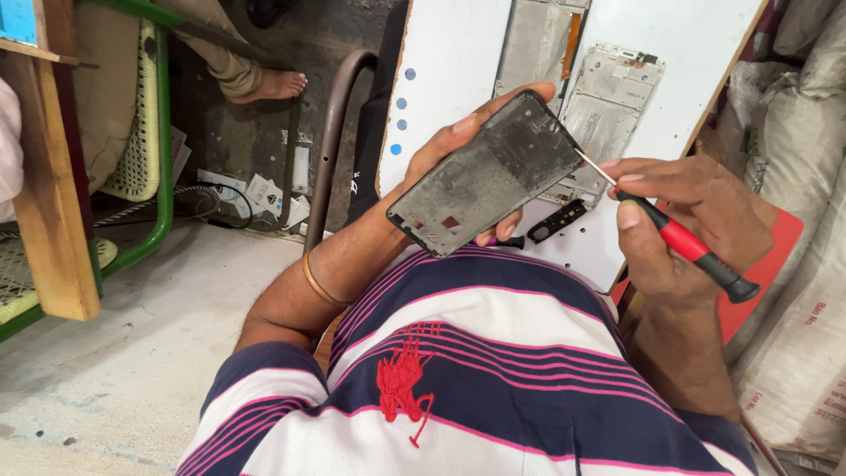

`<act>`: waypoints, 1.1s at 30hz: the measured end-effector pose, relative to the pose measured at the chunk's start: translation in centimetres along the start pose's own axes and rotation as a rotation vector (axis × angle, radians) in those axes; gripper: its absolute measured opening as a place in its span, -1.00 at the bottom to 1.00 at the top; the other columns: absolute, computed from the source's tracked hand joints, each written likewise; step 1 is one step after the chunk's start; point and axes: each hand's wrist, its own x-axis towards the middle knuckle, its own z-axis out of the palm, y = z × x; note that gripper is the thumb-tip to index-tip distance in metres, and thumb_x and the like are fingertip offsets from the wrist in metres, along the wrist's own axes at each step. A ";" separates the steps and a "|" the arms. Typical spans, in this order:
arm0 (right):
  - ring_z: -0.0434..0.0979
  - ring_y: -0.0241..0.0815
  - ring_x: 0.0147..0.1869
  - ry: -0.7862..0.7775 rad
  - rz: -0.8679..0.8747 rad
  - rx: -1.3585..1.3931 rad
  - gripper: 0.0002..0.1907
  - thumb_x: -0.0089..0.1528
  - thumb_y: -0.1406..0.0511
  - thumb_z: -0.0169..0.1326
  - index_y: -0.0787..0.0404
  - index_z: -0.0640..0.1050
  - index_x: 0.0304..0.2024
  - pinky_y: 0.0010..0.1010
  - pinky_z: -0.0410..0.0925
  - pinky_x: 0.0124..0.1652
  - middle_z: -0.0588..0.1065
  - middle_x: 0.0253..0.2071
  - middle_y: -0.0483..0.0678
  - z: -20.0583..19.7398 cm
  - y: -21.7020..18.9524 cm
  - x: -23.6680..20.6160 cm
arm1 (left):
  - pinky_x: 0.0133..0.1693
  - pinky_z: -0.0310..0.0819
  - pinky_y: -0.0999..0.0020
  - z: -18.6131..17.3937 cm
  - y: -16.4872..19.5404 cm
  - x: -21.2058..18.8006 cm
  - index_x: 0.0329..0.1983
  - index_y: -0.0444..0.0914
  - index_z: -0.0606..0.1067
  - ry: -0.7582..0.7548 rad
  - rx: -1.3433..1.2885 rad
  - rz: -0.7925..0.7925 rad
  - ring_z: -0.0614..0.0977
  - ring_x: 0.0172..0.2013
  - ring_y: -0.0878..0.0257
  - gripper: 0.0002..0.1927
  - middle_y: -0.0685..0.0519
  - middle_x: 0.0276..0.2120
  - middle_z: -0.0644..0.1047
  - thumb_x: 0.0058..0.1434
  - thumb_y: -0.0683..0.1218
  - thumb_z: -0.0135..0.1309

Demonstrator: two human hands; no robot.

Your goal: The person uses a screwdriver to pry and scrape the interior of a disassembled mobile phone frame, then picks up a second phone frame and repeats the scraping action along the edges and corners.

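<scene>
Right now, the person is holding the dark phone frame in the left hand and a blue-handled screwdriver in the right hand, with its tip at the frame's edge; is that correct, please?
Not quite: the screwdriver has a red and black handle, not blue, as the head view shows. The rest stands: the left hand holds the dark phone frame, and the right hand holds the screwdriver with its tip at the frame's edge.
</scene>
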 end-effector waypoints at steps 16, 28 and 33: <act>0.67 -0.06 -0.13 0.051 -0.078 -0.087 -0.88 0.34 0.47 0.15 0.44 0.52 -0.10 -0.43 0.53 -0.13 0.59 -0.17 0.22 0.3 1.3 -0.1 | -0.55 0.66 0.11 -0.3 0.3 0.9 0.60 -0.05 -0.09 -0.026 0.083 0.103 0.69 -0.41 -0.17 -0.25 -0.39 0.07 0.45 0.50 0.24 -0.10; 0.67 0.02 -0.09 -0.036 -0.103 -0.158 -0.84 0.31 0.46 0.18 0.45 0.54 -0.09 -0.34 0.52 -0.06 0.59 -0.19 0.19 0.9 1.5 0.1 | -0.16 0.78 0.28 1.9 1.7 0.7 0.59 -0.17 0.00 0.117 0.711 0.178 0.72 -0.15 0.08 -0.33 -0.17 0.33 0.36 0.61 0.21 -0.12; 0.68 0.04 -0.08 -0.053 -0.134 -0.249 -0.84 0.34 0.42 0.21 0.42 0.55 -0.07 -0.31 0.54 -0.04 0.59 -0.21 0.15 0.9 1.8 0.1 | 0.13 0.71 0.30 2.5 2.3 0.9 0.59 -0.12 0.00 0.091 0.711 0.188 0.63 0.06 0.15 -0.46 0.04 0.46 0.22 0.69 0.08 -0.16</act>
